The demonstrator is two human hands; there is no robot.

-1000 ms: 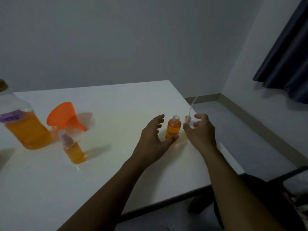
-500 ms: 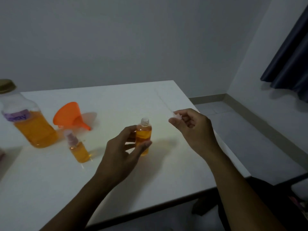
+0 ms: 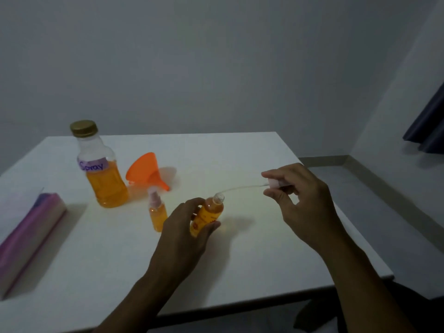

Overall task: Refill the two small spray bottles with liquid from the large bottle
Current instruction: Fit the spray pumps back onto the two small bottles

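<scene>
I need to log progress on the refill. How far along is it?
Looks done: both small bottles hold orange liquid; one spray bottle stands capped, large bottle closed. In hand: left hand tilts the open bottle; right hand aims the pump's tube. Left: screw it on.

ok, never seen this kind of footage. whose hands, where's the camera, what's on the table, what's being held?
No machine: a person's bare hands, filmed by a wide-angle camera on their head, looking down. On the white table stand a large capped bottle of orange liquid and a small spray bottle with its top on; an orange funnel and a pink box lie there too. The left hand holds an open small bottle, tilted. The right hand pinches its spray top, whose thin tube reaches toward the open neck.
</scene>
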